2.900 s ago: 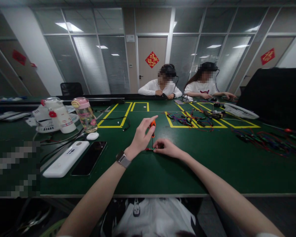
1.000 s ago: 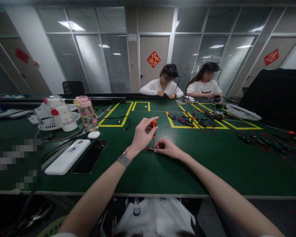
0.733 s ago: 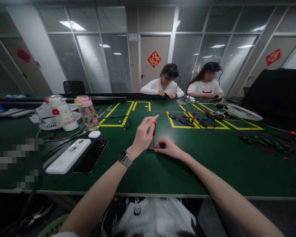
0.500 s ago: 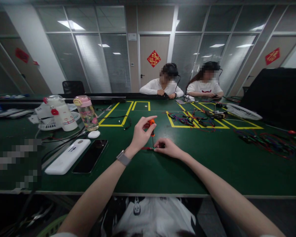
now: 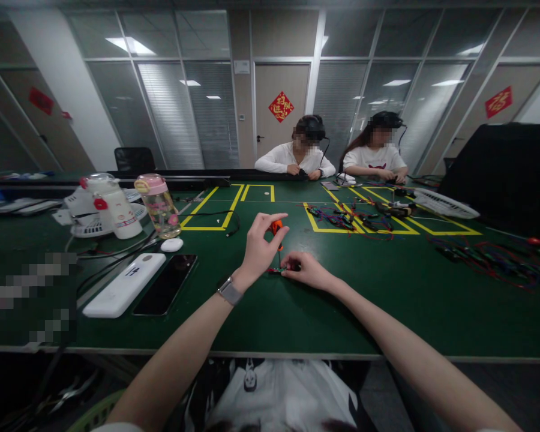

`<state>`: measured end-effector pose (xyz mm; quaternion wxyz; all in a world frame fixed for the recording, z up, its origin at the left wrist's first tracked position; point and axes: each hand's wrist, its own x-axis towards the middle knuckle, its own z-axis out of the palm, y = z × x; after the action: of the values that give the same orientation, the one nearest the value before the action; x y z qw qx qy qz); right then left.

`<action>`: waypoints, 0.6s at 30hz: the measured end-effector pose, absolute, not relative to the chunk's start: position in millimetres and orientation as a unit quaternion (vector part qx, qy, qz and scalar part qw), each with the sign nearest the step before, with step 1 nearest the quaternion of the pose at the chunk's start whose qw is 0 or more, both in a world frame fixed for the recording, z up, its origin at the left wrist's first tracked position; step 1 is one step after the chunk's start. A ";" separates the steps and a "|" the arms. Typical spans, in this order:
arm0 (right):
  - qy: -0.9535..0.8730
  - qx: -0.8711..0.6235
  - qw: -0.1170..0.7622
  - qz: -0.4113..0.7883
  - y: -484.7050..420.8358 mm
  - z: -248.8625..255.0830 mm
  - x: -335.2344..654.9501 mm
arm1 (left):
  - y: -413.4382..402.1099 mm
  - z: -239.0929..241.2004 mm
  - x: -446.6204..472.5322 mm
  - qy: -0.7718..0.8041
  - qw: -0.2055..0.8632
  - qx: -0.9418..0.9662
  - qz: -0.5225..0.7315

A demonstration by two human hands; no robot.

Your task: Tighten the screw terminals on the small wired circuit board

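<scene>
My left hand (image 5: 257, 249), with a watch on its wrist, is around the orange handle of a screwdriver (image 5: 277, 227). Index finger and thumb curve about the handle; the other fingers are partly hidden. The thin shaft points straight down onto a small green circuit board (image 5: 278, 271) with red wire at its left end. From the right, my right hand (image 5: 309, 270) pinches the board's edge between thumb and fingertips, close to the screwdriver tip. Where exactly the tip meets the board is too small to make out.
To the left lie a phone (image 5: 165, 285), a white power bank (image 5: 125, 286) and a small white case (image 5: 171, 245). Bottles (image 5: 158, 207) stand behind them. Wired boards (image 5: 337, 217) lie ahead right, more at far right. Two people sit across the green table (image 5: 270, 330).
My left hand has shifted slightly right and turned around the screwdriver handle, covering more of the red wire. My right hand stays nearly still on the board.
</scene>
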<state>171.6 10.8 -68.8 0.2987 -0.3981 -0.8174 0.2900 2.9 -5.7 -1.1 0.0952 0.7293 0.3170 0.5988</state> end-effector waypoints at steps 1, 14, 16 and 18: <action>-0.819 -0.397 0.298 0.287 10.6 -68.6 171.5 | -5.8 -0.9 2.5 0.326 0.084 0.727 0.599; -0.822 -0.396 0.297 0.281 11.7 -70.1 171.6 | -6.3 -1.8 3.8 0.320 0.061 0.725 0.606; -0.821 -0.398 0.298 0.282 11.8 -70.2 171.5 | -8.5 -0.4 3.3 0.330 0.019 0.726 0.603; -0.820 -0.398 0.300 0.283 11.5 -69.5 171.5 | -8.8 -0.5 2.8 0.319 0.027 0.740 0.592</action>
<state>171.5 11.5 -69.5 0.3001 -0.3979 -0.8196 0.2827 2.8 -8.8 -0.5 0.0273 0.7396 0.3185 0.5923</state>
